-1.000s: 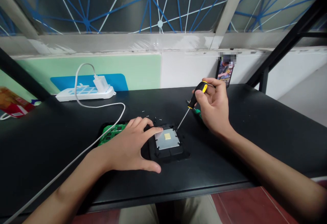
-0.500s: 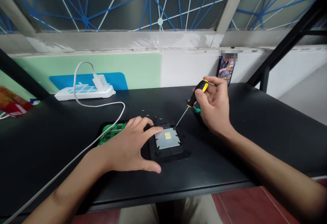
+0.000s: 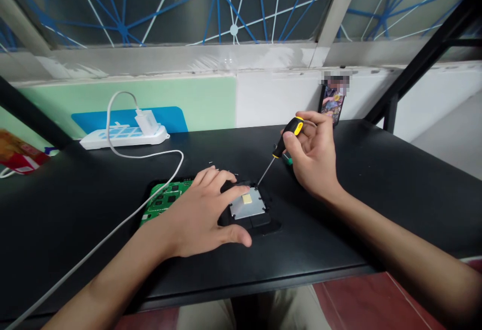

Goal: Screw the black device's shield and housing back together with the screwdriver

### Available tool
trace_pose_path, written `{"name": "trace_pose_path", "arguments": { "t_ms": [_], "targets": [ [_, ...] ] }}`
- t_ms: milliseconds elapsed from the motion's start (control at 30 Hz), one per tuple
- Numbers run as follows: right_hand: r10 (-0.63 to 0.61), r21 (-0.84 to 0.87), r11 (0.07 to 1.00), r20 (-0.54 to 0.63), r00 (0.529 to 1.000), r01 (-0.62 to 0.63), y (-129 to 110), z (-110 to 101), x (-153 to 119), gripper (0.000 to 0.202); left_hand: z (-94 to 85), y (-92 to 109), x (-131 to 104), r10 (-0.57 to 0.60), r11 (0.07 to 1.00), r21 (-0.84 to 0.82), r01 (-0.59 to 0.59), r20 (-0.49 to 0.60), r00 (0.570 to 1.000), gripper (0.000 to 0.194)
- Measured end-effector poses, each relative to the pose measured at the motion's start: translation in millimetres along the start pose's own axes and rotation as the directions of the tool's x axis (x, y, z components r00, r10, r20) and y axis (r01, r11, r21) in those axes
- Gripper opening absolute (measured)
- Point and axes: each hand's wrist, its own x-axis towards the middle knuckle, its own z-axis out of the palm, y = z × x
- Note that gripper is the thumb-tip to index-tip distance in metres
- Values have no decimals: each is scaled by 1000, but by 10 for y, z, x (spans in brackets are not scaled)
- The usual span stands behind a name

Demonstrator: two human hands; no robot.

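a metal plate (image 3: pixel 256 209) with a yellow pad (image 3: pixel 246 198) lies in a black casing (image 3: pixel 260 221) on the table (image 3: pixel 380 179). the plate looks light and stiff, perhaps slippery, so i would press it near its rim; the pad is probably soft. the left hand (image 3: pixel 203 212) has its fingers spread and grips nothing, the index fingertip at the plate's far left corner. the right hand (image 3: pixel 315 156) closes its fingers around the handle of a screwdriver (image 3: pixel 282 146), whose tip is at the far right corner; what it meets there is too small to tell. on the left, a white cable (image 3: pixel 183 156) runs across the green circuit board (image 3: pixel 169 198), so the wider room is to the right.
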Motion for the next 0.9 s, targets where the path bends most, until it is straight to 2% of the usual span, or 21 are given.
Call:
{"name": "trace_pose_path", "arguments": {
  "t_ms": [367,900],
  "targets": [
    [-30,-32,999,-2,1000,30,-54,5,1,32,86,50,130,22,999,32,-22,-19,1000,80],
    [-27,-11,1000,3,1000,27,-85,16,-6,32,60,33,135,-17,999,-40,18,20,1000,62]
  ]
}}
